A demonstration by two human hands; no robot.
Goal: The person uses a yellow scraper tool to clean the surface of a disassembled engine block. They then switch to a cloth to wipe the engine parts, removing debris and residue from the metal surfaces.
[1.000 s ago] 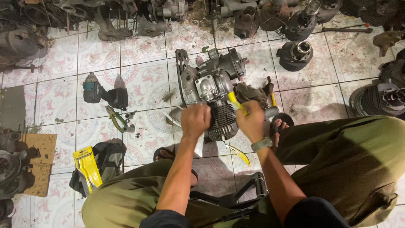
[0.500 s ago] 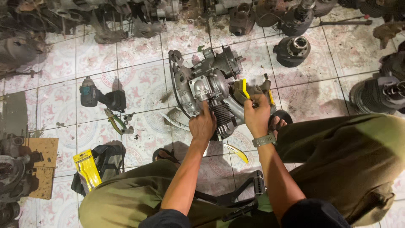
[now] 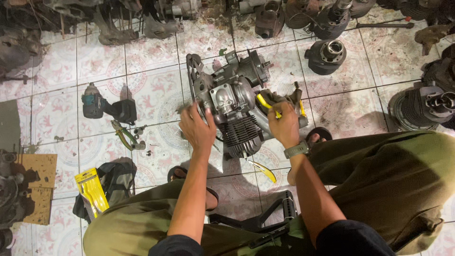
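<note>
Seen from above, looking down past knees in olive trousers (image 3: 403, 185) to a patterned tile floor (image 3: 151, 95). Far left: a scrap of cardboard (image 3: 38, 187), then a flat yellow packet (image 3: 91, 190) lying on a dark bag (image 3: 113, 182). Further up, a cordless drill (image 3: 106, 106) resting on its side, with green-handled pliers (image 3: 125, 135) just below it, near enough to grab. At centre, a small grey engine (image 3: 232, 104) sitting on the floor just ahead of the knees, finned cylinder pointing toward the viewer. Left hand (image 3: 196, 128) pressed against the engine's left side, fingers spread and partly curled on the casing, seemingly to steady it rather than lift it. Right hand (image 3: 283, 124) closed around a yellow-handled tool (image 3: 268, 105), thumb on top, tip aimed into the engine's right side; the exact contact point hidden behind the hand. Grey wristwatch (image 3: 296, 150) on that wrist. Below the engine, a loose yellow-handled tool (image 3: 263, 170) on the tiles. To the right, a black finned cylinder (image 3: 327, 57), and at the far right edge another ribbed cylinder (image 3: 419, 109), well apart from the work.
</note>
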